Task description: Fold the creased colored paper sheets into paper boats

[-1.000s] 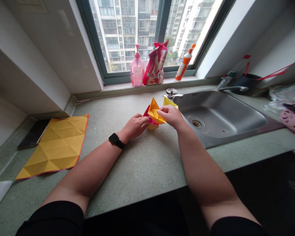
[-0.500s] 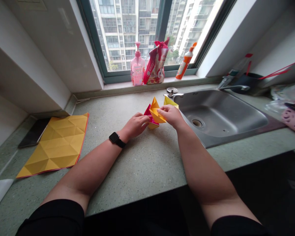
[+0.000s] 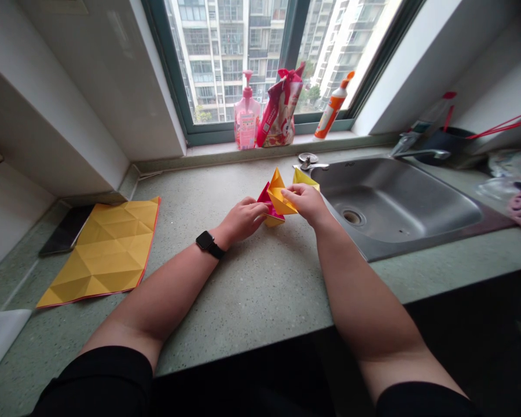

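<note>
A pointed piece of folded orange-yellow paper (image 3: 278, 196) is pinched between the thumb and fingers of my right hand (image 3: 308, 204). Just left of it and partly behind lies a folded pink paper (image 3: 264, 194) with a yellow underside. My left hand (image 3: 242, 221) has its bent fingers closed on the near left side of this pink paper; its fingertips are partly hidden. Behind my right hand, a folded yellow-green paper (image 3: 305, 176) shows beside the sink. Both hands work close together, low over the counter.
A creased yellow sheet (image 3: 108, 249) with a red edge lies at left, overlapping a dark flat object (image 3: 65, 231). The steel sink (image 3: 417, 197) is at right. A pink pump bottle (image 3: 246, 123), a red bag (image 3: 282, 110) and an orange-white bottle (image 3: 331, 111) stand on the windowsill.
The view has shifted slightly, so the whole scene sits a little further right. Both hands keep nearly the same hold on the folded papers.
</note>
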`<state>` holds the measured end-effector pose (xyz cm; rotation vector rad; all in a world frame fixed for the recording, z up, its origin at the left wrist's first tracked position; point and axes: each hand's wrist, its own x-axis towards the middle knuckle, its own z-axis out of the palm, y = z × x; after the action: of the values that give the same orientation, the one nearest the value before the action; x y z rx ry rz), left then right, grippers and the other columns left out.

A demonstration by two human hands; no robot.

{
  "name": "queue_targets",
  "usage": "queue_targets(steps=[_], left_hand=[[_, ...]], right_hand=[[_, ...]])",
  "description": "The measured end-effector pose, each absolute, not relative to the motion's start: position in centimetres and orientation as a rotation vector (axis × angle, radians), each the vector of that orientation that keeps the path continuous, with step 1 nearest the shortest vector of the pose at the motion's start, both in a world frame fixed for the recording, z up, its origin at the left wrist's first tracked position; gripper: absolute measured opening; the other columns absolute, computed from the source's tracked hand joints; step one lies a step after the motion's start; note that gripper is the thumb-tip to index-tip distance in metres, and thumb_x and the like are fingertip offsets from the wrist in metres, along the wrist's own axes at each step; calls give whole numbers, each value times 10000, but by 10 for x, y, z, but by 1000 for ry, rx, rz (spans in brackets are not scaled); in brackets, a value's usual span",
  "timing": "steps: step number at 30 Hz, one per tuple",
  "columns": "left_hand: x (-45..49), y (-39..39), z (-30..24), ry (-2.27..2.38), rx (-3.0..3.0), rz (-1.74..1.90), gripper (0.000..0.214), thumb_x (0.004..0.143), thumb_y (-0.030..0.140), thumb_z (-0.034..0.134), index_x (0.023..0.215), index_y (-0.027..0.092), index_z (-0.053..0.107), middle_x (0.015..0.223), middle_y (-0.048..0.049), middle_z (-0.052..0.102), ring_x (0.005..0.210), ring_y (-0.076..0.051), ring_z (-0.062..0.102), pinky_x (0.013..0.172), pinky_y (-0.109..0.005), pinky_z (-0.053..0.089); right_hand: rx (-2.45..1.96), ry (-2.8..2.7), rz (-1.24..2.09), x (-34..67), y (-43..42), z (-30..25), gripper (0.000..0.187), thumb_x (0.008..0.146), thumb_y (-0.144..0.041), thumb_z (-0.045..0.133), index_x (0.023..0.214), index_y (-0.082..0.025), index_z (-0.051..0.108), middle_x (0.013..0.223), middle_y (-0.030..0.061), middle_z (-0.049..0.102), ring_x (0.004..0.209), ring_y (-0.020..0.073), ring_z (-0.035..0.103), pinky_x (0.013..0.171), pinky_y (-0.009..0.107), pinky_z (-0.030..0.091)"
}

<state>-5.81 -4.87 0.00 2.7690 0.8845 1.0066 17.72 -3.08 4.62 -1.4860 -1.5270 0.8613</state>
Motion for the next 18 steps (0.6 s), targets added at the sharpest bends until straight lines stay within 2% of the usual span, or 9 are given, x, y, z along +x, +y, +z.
queue_targets(steps=[8, 18], left_hand=[[-58, -50, 1, 874, 2767, 1019, 186, 1085, 186, 638, 1236, 250, 725, 1343, -55, 805, 1130, -231, 734, 1067, -453, 589], [-59, -51, 3, 815, 2747, 1023, 183, 1093, 166, 598, 1217, 240, 710, 1303, -72, 803, 1182, -236, 716, 1083, -457, 588]], right_hand=[[-1480, -1522, 877, 177, -32, 48, 300, 815, -506, 766, 801, -208, 732, 747, 34, 728, 707, 214, 652, 632, 326, 462], [-1606, -1805, 528, 180, -38, 57, 245, 888, -431, 730, 785, -212, 763, 875, 70, 761, 802, 231, 670, 738, 361, 478]])
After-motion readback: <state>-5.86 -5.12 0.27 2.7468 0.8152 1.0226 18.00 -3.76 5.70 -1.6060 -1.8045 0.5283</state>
